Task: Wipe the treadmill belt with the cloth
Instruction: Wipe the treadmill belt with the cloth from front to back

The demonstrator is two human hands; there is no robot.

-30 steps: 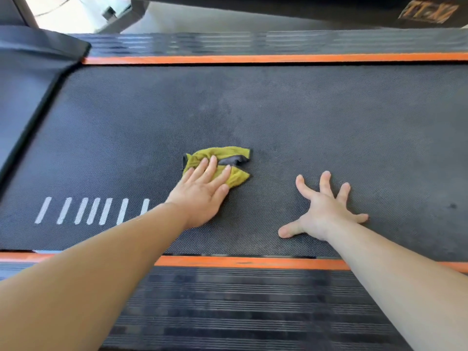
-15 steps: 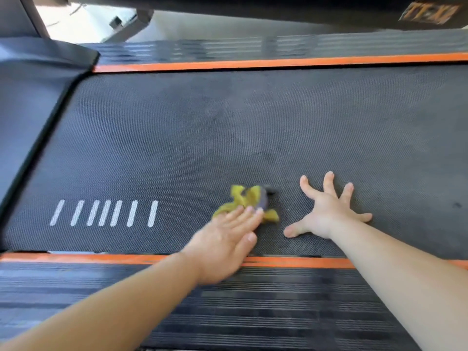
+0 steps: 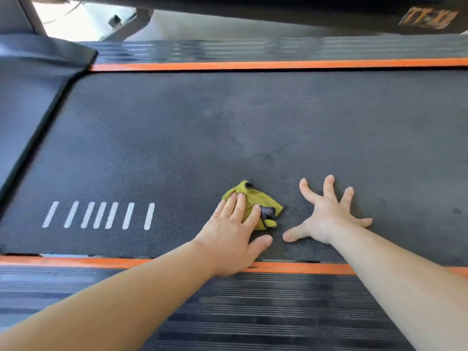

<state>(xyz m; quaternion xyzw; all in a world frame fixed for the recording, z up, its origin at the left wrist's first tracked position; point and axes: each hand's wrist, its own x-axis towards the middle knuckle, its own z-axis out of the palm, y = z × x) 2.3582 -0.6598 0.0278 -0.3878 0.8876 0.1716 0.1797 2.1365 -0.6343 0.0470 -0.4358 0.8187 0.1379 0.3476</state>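
The left hand (image 3: pixel 233 231) lay flat on the crumpled yellow cloth (image 3: pixel 255 198), fingers straight and pressing down rather than curled round it, probably to keep the rag tight against the belt (image 3: pixel 228 122) as it slid. The cloth sat near the belt's near edge, just beyond the orange strip (image 3: pixel 304 268) and well right of the white stripes (image 3: pixel 101 215). Just beside it, the right hand (image 3: pixel 326 216) rested splayed and empty on the belt, apparently bracing the person's weight while leaning in.

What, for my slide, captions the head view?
Left hand presses yellow cloth on treadmill belt; right hand rests beside.
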